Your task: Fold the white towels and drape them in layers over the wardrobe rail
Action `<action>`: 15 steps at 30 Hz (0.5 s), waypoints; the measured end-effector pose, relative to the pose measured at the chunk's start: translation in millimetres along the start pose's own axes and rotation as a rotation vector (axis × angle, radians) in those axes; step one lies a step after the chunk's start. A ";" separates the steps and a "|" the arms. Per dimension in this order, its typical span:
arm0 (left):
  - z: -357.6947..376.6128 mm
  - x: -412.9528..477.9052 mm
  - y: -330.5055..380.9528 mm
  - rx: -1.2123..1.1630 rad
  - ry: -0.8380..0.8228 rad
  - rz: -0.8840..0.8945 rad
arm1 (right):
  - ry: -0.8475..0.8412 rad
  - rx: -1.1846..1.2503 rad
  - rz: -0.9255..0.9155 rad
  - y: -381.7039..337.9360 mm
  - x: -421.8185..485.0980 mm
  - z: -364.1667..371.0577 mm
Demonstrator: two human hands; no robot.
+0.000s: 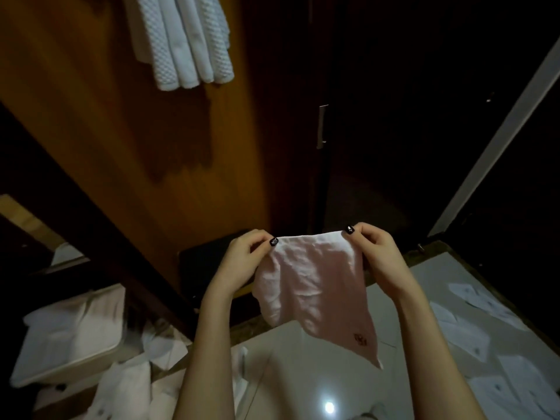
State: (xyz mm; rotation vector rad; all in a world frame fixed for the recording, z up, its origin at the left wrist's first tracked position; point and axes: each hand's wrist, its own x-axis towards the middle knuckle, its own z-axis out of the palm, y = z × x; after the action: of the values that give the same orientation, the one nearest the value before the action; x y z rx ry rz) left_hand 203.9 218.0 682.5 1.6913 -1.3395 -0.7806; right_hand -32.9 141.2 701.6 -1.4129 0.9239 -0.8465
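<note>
I hold a small pale towel (315, 286) up in front of me by its top edge. My left hand (245, 259) pinches the top left corner and my right hand (375, 253) pinches the top right corner. The cloth hangs slack, its lower corner with a small embroidered mark pointing down to the right. Several folded white towels (185, 40) hang side by side at the top left, in front of the wooden wardrobe wall. The rail itself is out of view.
A white bin (69, 338) holding white cloth stands at the lower left, with loose white towels (127, 386) heaped beside it. White slippers (466, 331) lie on the glossy floor at the right. A dark wardrobe door with a metal handle (322, 125) stands ahead.
</note>
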 end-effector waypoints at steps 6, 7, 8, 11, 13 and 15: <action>-16.6 -19.5 18.0 -0.211 0.044 0.124 | -0.235 0.115 0.141 -20.1 -15.1 3.4; -17.8 -22.2 20.3 -0.229 0.049 0.134 | -0.273 0.131 0.163 -19.9 -16.1 3.5; -18.2 -24.4 21.3 -0.244 0.056 0.143 | -0.303 0.130 0.180 -18.8 -16.6 4.3; -15.1 -29.4 21.0 -0.293 0.083 0.171 | -0.294 0.048 0.126 -13.3 -15.8 10.2; -11.6 -32.2 21.1 -0.374 0.083 0.177 | -0.238 0.008 0.034 -11.5 -12.6 17.1; -8.6 -34.6 22.8 -0.479 0.052 0.175 | -0.226 0.006 -0.013 -10.8 -8.6 25.6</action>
State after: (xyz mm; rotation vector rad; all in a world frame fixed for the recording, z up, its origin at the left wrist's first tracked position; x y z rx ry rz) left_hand 192.5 251.3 705.9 1.1940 -1.1348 -0.8662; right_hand -12.7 159.7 711.3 -1.4769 0.7399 -0.6822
